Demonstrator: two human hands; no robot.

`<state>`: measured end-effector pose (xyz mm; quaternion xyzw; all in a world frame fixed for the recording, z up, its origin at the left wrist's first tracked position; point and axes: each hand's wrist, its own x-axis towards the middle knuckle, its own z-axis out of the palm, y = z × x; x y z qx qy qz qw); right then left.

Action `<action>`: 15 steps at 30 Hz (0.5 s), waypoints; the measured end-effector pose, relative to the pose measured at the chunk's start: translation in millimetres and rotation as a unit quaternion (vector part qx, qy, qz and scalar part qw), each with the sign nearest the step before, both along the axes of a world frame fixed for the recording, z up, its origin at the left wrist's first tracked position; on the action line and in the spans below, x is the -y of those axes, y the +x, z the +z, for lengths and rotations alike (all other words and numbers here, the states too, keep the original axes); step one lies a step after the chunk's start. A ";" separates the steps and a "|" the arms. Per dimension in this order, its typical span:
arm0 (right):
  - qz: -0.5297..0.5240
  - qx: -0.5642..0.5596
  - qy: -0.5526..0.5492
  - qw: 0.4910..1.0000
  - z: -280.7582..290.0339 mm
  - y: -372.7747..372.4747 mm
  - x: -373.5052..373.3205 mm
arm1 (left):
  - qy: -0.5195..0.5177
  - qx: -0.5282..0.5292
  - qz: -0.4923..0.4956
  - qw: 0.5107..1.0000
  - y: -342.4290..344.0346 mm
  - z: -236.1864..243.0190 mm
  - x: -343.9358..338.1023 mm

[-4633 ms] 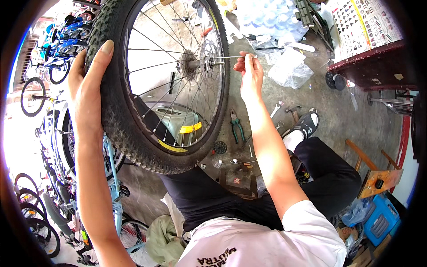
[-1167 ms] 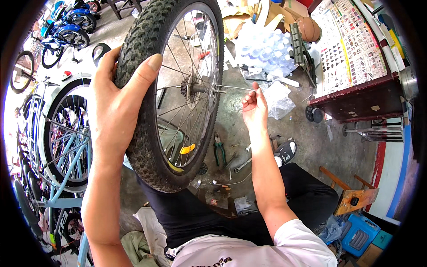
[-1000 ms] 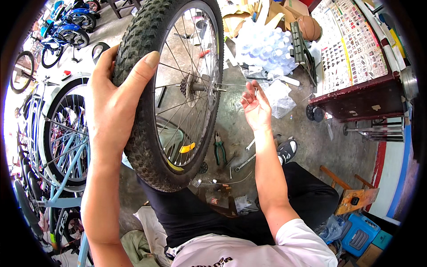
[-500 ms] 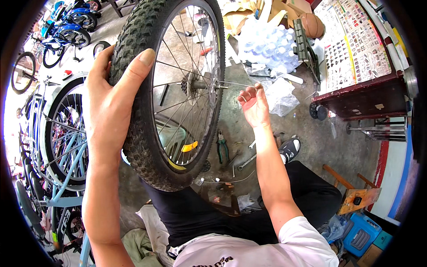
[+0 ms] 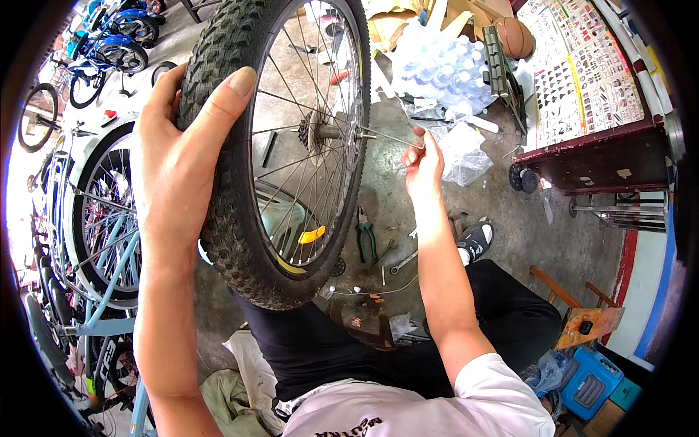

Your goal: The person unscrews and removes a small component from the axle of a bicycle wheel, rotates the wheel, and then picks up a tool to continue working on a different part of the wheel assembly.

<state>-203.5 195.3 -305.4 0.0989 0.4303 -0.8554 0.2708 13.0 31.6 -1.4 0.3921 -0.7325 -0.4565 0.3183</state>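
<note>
A bicycle wheel with a knobby black tire (image 5: 244, 240) stands upright before me, its lower end by my thigh. My left hand (image 5: 182, 153) is closed around the tire's left side, thumb on the near sidewall and fingers partly hidden behind the tread. Inside the rim show the spokes, the sprockets (image 5: 304, 135) and the hub (image 5: 329, 132). My right hand (image 5: 424, 162) pinches the bent end of a thin metal hex key (image 5: 393, 138). The key's far end reaches the hub's right side near the axle; its exact contact point is too small to make out.
Green-handled pliers (image 5: 365, 234), a wrench (image 5: 403, 263) and a thin cable (image 5: 397, 290) lie on the floor below. Several bikes (image 5: 109, 240) crowd the left. Plastic-wrapped bottles (image 5: 444, 69) and a dark red cabinet (image 5: 597, 160) stand at the right, with a wooden stool (image 5: 586, 324) nearer.
My right hand has turned, its fingers curling more, and the hex key now slopes down toward it. The wheel has shifted very slightly; my left hand keeps its grip.
</note>
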 end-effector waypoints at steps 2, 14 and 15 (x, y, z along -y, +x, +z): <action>0.056 -0.024 -0.008 0.998 4.6 0.6 -3.4 | -0.013 0.003 0.001 1.000 0.7 -1.2 0.5; 0.033 0.079 -0.091 0.992 15.4 10.0 -11.0 | -0.018 -0.028 -0.008 0.999 -0.6 -1.9 0.0; 0.032 0.079 -0.091 0.992 20.4 12.8 -11.0 | -0.010 -0.016 -0.007 1.000 0.0 -1.6 -0.5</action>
